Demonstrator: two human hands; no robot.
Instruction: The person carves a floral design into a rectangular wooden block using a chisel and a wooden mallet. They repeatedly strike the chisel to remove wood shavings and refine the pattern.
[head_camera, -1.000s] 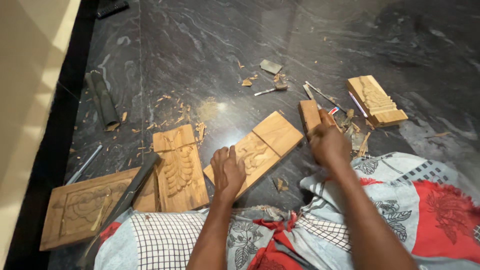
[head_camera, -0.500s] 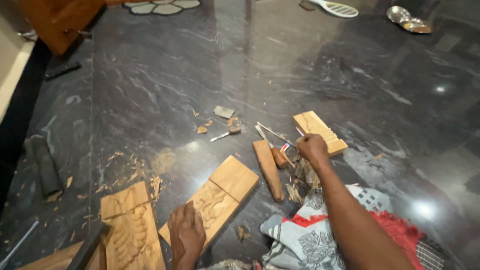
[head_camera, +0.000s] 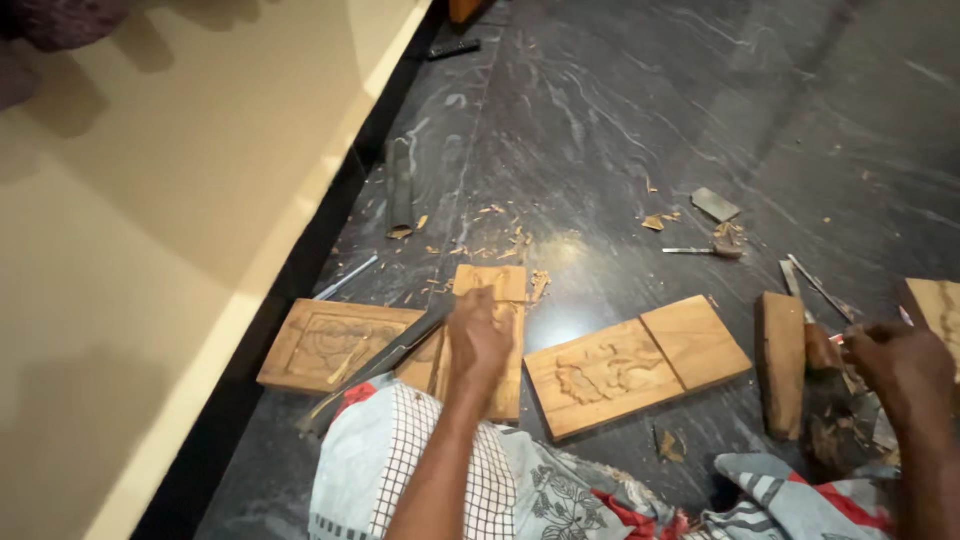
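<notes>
Sitting on a dark marble floor (head_camera: 620, 120), the person has patterned cloth (head_camera: 520, 490) over the lap nearest the camera. Just beyond it, the left hand (head_camera: 478, 340) rests flat on an upright carved panel (head_camera: 500, 300), fingers curled loosely over the wood. Beside it lie a wide carved panel (head_camera: 330, 345) with a long metal bar (head_camera: 385, 362) across it, and a half-carved plank (head_camera: 635, 362). The right hand (head_camera: 900, 365) is closed around small tools (head_camera: 835, 345) beside a wooden block (head_camera: 782, 362). Farther off lie wood chips (head_camera: 500, 235), a chisel (head_camera: 695, 250) and a small grey slab (head_camera: 716, 204).
</notes>
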